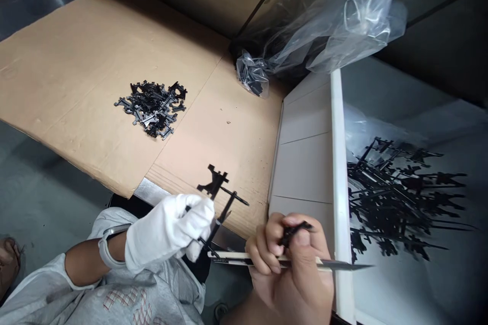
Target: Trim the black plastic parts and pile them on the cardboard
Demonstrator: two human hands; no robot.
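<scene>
My left hand (pixel 171 231), in a white glove, is closed around the lower end of a black plastic runner (pixel 220 194). The runner sticks up and away from my fist, its forked tip hanging over the near edge of the cardboard sheet (pixel 76 61). My right hand (pixel 293 264) is bare and sits just off the sheet's near right corner. Its thumb and fingers are curled shut on two things at once: a small black piece (pixel 295 229), pinched at the fingertips, and a slim cutter (pixel 234 259) lying across the palm. The cutter's pale handle points toward my gloved hand, and its blade pokes out the other side, away from the sheet.

In the middle of the cardboard lies a loose heap of small black parts (pixel 152 106), well apart from both hands. At the sheet's far right corner there is a small packet of black parts (pixel 251 75), with a big clear plastic bag (pixel 343 20) crumpled just beyond it. Along the sheet's right edge stands a white box (pixel 305 157), touching the cardboard. Inside it, on the side away from the sheet, is a tangle of more black runners (pixel 400 198). I wear a watch (pixel 107 245) on my left wrist, on the near side of the sheet.
</scene>
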